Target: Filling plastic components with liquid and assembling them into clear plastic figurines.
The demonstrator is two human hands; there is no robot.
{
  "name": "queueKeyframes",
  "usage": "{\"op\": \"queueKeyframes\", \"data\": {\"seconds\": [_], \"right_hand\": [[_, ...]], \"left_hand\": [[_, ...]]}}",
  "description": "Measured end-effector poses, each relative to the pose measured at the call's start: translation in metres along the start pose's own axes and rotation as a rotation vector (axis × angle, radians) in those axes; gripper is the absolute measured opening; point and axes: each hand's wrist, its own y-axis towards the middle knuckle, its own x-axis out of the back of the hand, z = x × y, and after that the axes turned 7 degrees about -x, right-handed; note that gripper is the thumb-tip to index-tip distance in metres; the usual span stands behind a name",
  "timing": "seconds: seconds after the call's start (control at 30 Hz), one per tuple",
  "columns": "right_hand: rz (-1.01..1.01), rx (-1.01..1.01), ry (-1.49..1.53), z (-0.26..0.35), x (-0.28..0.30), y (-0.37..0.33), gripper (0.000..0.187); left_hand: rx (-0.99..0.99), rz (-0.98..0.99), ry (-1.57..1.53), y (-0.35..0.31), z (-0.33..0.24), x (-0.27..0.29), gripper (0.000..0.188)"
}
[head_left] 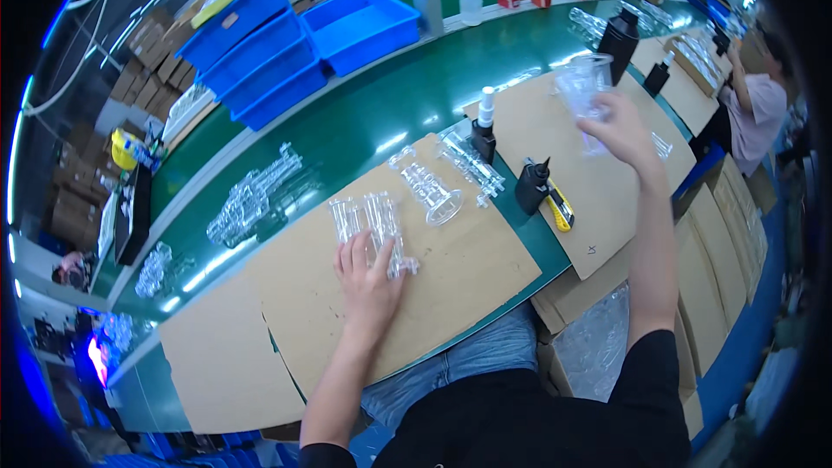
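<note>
My left hand lies over the near ends of some clear plastic parts on a brown cardboard sheet, its fingers closed on them. Just to their right, another clear part with a wide round foot rests alone. My right hand is raised over the right-hand cardboard, fingers closed round a clear plastic cup-like piece. Motion blurs that piece, so its exact shape is unclear. Below it are a black dropper-tipped bottle and a yellow utility knife.
More clear parts lie on the green table. A black bottle with a white top stands mid-table; a large black bottle stands farther right. Blue bins line the back. At right sits another person; open cartons stand beside me.
</note>
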Motion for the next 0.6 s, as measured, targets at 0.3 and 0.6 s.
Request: {"op": "queueKeyframes", "data": {"seconds": [0.3, 0.6], "right_hand": [[0.484, 0.422, 0.678, 0.096, -0.003, -0.156, 0.046], [0.981, 0.375, 0.514, 0.257, -0.139, -0.187, 0.039]], "left_hand": [[0.119, -0.136, -0.064, 0.018, -0.010, 0.022, 0.059], [0.714, -0.257, -1.373, -0.065, 0.023, 0.082, 0.067]]}}
